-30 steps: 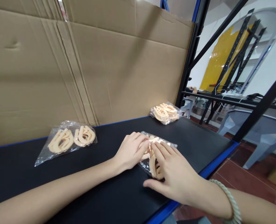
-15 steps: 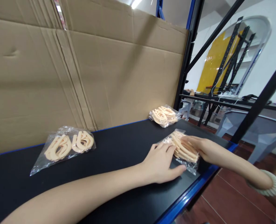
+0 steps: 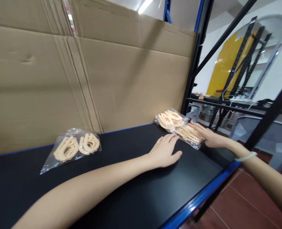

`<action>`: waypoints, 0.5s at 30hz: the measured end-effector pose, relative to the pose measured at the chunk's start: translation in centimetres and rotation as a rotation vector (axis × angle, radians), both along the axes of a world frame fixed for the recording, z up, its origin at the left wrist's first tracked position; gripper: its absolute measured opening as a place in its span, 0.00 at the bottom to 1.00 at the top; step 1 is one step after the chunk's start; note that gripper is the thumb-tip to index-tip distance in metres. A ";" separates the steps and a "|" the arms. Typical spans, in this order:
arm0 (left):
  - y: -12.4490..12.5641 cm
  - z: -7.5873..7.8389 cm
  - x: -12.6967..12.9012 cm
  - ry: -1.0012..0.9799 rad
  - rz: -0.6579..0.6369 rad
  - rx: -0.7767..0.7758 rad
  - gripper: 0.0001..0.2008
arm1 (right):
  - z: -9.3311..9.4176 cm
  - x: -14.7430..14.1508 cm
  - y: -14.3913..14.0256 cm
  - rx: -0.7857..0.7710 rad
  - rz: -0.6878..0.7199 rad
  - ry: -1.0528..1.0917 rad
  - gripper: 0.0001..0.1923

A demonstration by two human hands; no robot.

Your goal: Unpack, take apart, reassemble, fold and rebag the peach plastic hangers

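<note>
My right hand rests flat on a clear bag of peach plastic pieces, which lies against a second such bag at the far right of the black shelf surface. My left hand lies flat and open on the shelf just left of that bag, holding nothing. A third bag of peach pieces lies at the left near the cardboard.
A tall cardboard sheet walls off the back of the shelf. The shelf has a blue front edge and black uprights. Beyond it to the right are black racks, grey tables and a red tiled floor.
My right hand has slid the bag farther back and right until it meets the far bag. My left hand has come off the bag and lies flat on the shelf.
</note>
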State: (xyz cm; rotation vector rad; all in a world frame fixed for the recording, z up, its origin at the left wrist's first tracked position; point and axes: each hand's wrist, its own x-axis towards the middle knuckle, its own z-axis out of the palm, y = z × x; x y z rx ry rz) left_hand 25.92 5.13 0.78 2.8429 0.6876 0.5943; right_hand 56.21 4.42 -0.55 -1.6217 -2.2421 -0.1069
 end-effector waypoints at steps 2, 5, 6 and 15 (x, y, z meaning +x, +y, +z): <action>-1.4 0.4 -4.8 0.029 0.030 0.010 0.29 | 0.8 0.1 -0.7 -0.023 0.044 0.021 0.44; -1.9 1.0 -12.2 0.109 0.235 0.123 0.24 | 2.1 -2.0 -1.0 0.061 0.168 0.092 0.43; -1.5 1.2 -14.6 0.155 0.374 0.171 0.24 | 2.6 -3.3 -0.9 0.122 0.209 0.109 0.42; 1.9 0.1 -24.5 0.275 0.872 0.115 0.28 | 2.6 -20.7 2.7 0.233 0.579 0.257 0.30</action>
